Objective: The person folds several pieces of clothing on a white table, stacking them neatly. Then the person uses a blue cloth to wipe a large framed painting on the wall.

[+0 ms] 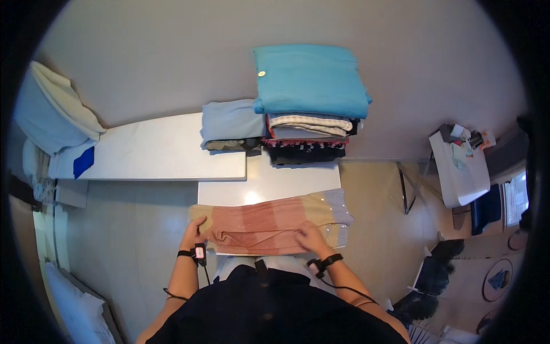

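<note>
In front of me a striped knit garment (262, 219) in yellow, rust, pink and grey, dotted with shiny sequins, lies folded into a long band across a white table (275, 185). A crease runs along its near half. My left hand (195, 232) grips its left end, thumb on top and the other fingers partly hidden. Toward the right of the near edge, my right hand (310, 238) pinches the cloth with bent fingers. Both wrists wear black straps with small cabled devices.
Behind the garment stands a tall stack of folded clothes (309, 129), topped by a turquoise cloth (309, 81). Left of it is a lower pile with a light blue garment (234, 120). A dark blue cloth (84, 162) lies on a white bench (163, 150). A cluttered white desk (459, 172) stands right.
</note>
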`<state>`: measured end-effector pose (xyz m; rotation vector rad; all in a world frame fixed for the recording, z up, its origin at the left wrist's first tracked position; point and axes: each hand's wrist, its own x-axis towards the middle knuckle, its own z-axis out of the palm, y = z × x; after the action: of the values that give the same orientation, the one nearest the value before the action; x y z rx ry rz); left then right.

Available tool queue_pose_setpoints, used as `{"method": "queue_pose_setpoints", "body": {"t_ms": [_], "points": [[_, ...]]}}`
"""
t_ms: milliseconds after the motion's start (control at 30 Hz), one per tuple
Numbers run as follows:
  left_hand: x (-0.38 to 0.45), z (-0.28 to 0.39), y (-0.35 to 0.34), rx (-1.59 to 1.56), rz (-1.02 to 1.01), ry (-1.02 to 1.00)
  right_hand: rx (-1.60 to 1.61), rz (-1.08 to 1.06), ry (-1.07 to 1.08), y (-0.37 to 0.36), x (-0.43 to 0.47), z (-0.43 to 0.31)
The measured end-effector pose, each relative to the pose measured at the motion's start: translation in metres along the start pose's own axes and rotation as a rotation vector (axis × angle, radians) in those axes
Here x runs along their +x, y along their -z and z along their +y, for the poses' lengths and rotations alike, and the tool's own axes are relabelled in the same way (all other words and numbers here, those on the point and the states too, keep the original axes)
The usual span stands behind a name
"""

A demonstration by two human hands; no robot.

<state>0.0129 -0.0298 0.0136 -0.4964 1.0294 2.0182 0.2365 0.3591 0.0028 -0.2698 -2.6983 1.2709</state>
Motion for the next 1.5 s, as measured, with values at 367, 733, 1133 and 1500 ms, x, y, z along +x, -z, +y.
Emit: {"method": "queue_pose_setpoints", "body": {"t_ms": [367, 733, 1133, 1500], "points": [[0.011, -0.005, 0.006, -0.495, 0.048, -0.067, -0.603, -0.062, 0.304, -0.066, 0.036, -0.081], [0.035, -0.022, 0.043, -0.587, 0.068, -0.356, -0.342, 0.234, 0.158, -0.035, 0.028, -0.092], [0.060, -0.027, 0.095, -0.009, 0.614, -0.301, -0.280, -0.391, -0.391, -0.004, -0.001, -0.090], [0.041, 0.005, 0.075, -0.219, 0.239, -0.156, -0.535, 0.049, -0.203, -0.078, 0.086, -0.102]]}}
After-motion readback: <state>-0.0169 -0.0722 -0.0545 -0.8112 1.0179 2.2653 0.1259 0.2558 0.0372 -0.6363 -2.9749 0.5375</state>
